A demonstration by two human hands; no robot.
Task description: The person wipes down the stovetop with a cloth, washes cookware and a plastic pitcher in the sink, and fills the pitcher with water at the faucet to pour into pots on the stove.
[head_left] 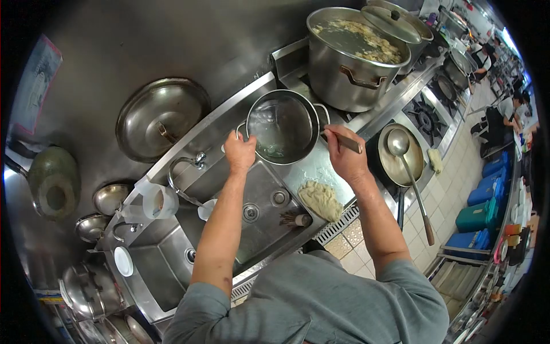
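A round steel pot (283,127) with two loop handles is over the edge of the sink (240,189) and the steel counter. My left hand (239,151) is closed round its left handle. Some clear liquid and a small pale patch show inside. In my right hand (347,153), beside the pot's right handle, is a wooden-handled tool (346,141); its working end cannot be made out. Below the pot, a crumpled pale cloth (321,200) lies on the counter, close to a bundled brush (296,219) at the sink's edge.
A large stockpot (358,63) of broth stands on the stove behind. To the right, a ladle (408,163) rests across a pan (387,156). A faucet (186,166) and a plastic jug (159,202) are at left. Two people work farther off at right.
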